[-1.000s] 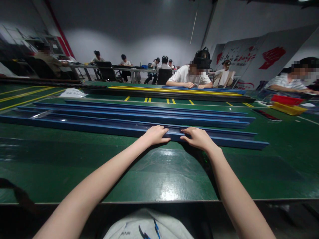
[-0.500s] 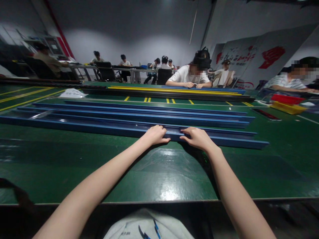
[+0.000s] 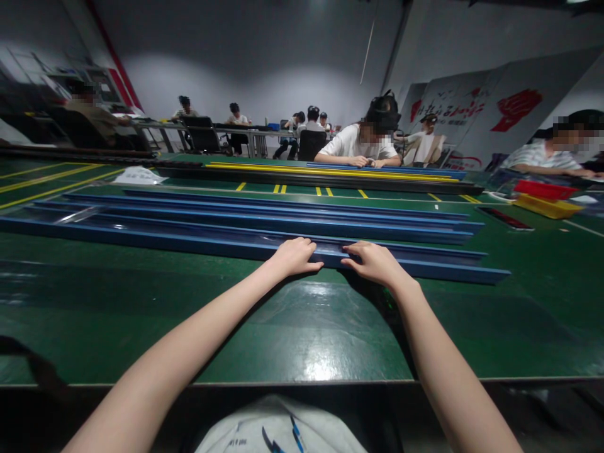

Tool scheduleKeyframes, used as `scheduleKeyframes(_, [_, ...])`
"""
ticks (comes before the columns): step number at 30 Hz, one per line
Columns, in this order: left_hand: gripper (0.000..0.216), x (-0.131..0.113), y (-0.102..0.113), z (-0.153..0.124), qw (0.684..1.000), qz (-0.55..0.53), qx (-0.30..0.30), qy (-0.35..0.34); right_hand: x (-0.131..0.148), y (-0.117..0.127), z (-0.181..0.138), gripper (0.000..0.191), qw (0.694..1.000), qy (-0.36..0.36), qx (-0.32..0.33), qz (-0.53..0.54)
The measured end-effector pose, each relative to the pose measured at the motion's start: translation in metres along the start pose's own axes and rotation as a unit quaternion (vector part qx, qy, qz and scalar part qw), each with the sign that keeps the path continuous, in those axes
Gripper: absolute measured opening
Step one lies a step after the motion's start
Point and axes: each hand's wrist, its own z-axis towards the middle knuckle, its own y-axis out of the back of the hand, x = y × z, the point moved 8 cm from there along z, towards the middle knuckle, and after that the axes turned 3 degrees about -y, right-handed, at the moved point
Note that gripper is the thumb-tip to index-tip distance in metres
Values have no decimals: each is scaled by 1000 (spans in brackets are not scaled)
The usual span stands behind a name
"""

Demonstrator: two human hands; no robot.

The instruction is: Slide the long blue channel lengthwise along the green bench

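Note:
A long blue channel strip (image 3: 453, 271) with raised side walls lies across the green table in front of me. My left hand (image 3: 296, 257) grips its near wall around the middle, fingers over the top and thumb on the front side. A short gap to the right, my right hand (image 3: 374, 259) grips the same wall, thumb pointing inward and fingertips inside the channel. Several more blue channel strips (image 3: 283, 217) lie parallel just behind it. Glossy clear film (image 3: 78, 215) shows at the left end of the channel.
Clear sheet (image 3: 117, 286) lies on the table nearer me. Farther back are yellow strips (image 3: 330, 170), dark strips and a crumpled white bag (image 3: 140, 176). To the right are a phone (image 3: 507, 218), a red bin (image 3: 545, 189) and a yellow bin (image 3: 547, 206). A person works opposite.
Both hands keep their hold on the blue channel strip, with almost no movement. The whole view has shifted very slightly.

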Motion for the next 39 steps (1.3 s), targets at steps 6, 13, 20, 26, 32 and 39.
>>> scheduleKeyframes(6, [41, -1, 2, 0, 1000, 4, -3, -4, 2, -2, 0, 31, 1000, 6, 3, -10])
scheduleKeyframes(13, [41, 1, -1, 0, 1000, 5, 7, 6, 3, -4, 0, 29, 1000, 6, 13, -27])
scheduleKeyframes(20, [43, 6, -1, 1, 999, -13, 19, 37, 6, -3, 0, 29, 999, 12, -1, -38])
scheduleKeyframes(26, [52, 15, 1, 3, 996, -37, 36, 79, 6, 0, 0, 27, 999, 8, -11, -36])
scheduleKeyframes(32, [54, 19, 2, 2, 994, -29, 41, 102, 5, -1, 1, 27, 999, 11, -11, -39])
scheduleKeyframes(39, [54, 17, -1, 3, 995, -12, 41, 87, 6, 0, 0, 26, 999, 7, -11, -30])
